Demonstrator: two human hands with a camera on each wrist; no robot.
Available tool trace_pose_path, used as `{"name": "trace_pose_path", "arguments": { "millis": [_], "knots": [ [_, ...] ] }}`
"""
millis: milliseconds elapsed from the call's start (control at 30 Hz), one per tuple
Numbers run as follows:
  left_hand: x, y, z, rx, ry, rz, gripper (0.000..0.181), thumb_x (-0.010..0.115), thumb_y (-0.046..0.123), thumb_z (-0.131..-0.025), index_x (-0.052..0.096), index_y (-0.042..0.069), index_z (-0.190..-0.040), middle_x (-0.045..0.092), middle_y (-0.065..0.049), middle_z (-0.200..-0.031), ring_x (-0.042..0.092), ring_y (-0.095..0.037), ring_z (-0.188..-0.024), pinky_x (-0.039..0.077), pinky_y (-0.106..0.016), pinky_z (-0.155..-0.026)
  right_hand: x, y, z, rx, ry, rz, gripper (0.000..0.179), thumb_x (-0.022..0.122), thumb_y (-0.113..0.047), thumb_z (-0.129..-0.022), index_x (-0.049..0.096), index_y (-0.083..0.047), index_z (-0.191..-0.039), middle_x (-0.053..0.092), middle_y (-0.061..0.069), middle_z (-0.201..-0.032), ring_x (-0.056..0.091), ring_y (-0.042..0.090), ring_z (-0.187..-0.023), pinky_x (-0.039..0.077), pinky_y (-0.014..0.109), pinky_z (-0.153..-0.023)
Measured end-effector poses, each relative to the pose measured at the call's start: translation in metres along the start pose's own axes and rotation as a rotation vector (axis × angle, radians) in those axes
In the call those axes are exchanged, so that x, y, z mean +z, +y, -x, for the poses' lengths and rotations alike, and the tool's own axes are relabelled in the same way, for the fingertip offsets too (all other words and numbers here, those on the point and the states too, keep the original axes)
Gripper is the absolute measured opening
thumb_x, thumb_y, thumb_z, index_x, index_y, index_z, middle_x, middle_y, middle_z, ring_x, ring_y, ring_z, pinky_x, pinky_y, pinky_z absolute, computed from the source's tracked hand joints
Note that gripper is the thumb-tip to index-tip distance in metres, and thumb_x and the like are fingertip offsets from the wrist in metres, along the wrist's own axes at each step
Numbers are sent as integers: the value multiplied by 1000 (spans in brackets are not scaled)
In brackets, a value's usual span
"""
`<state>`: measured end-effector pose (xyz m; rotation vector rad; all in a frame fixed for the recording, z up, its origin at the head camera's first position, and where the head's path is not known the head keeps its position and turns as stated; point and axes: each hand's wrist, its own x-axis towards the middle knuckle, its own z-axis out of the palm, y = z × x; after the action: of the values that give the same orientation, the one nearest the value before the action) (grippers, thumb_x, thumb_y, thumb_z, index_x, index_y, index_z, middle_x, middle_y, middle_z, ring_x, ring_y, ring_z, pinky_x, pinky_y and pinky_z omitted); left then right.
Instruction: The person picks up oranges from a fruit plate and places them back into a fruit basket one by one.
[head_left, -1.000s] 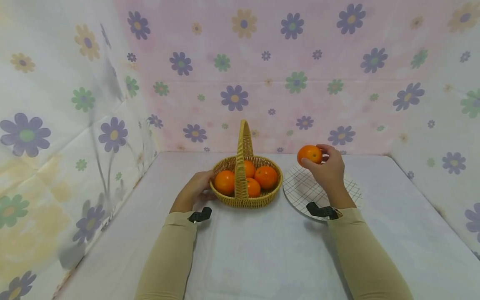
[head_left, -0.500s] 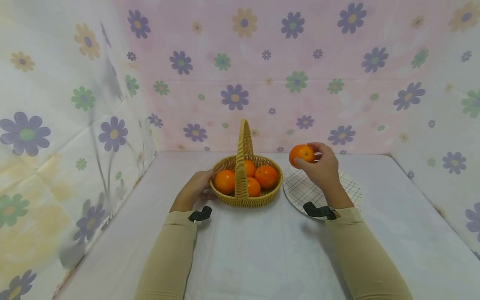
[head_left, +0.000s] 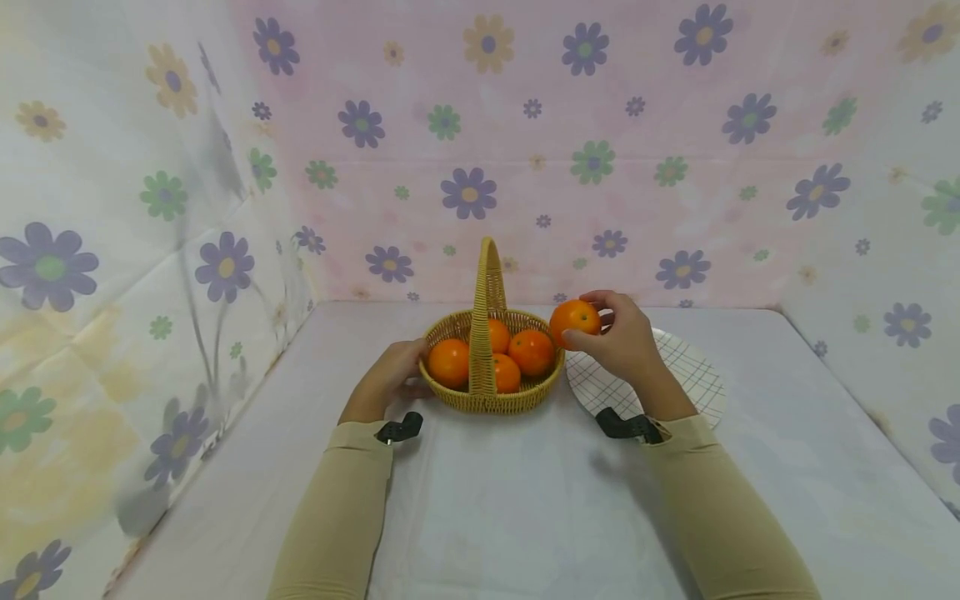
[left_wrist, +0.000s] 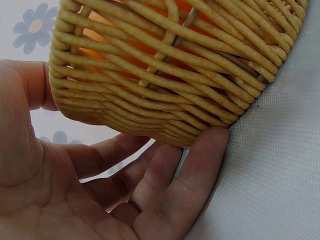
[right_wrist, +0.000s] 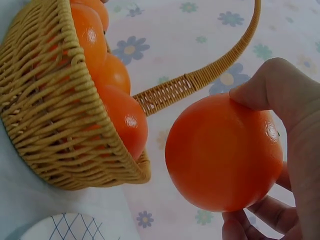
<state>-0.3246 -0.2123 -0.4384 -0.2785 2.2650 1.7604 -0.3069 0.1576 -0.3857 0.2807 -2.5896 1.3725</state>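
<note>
My right hand (head_left: 626,346) holds an orange (head_left: 574,323), thumb and fingers on opposite sides of it, beside the right rim of a yellow wicker basket (head_left: 487,404). The right wrist view shows this smooth, glossy orange (right_wrist: 222,152) large, apart from the basket (right_wrist: 55,105). Several more oranges (head_left: 532,352) lie in the basket under its tall arched handle (head_left: 482,333). At the basket's left end my left hand (head_left: 390,379) grips the wicker. The left wrist view has its fingers (left_wrist: 200,165) along the woven side, close to the table.
A round white plate (head_left: 686,371) with a dark grid pattern lies right of the basket, partly under the right forearm. White cloth covers the table (head_left: 495,500). Flower-printed cloth walls (head_left: 525,108) stand behind and at both sides.
My right hand has carried the orange leftward from above the plate to the basket's right rim, dipping slightly at the end. The left hand and basket have stayed in place.
</note>
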Motion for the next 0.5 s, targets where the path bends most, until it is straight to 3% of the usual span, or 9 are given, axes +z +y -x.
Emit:
{"name": "trace_pose_path", "arguments": {
  "millis": [233, 500],
  "knots": [
    [0, 0, 0, 7, -6, 12, 42, 49, 27, -91, 59, 1, -123, 54, -14, -135, 61, -30, -116, 64, -44, -85, 5, -8, 3, 6, -75, -12, 66, 82, -45, -83, 60, -20, -140, 58, 5, -134, 60, 28, -112, 63, 40, -84],
    [1, 0, 2, 17, -16, 15, 39, 48, 27, -91, 60, 1, -117, 54, -14, -134, 62, -31, -114, 64, -45, -84, 14, -8, 4, -35, -102, 7, 69, 84, -52, -80, 63, -21, -138, 61, 3, -130, 62, 26, -109, 62, 39, -82]
  ]
}}
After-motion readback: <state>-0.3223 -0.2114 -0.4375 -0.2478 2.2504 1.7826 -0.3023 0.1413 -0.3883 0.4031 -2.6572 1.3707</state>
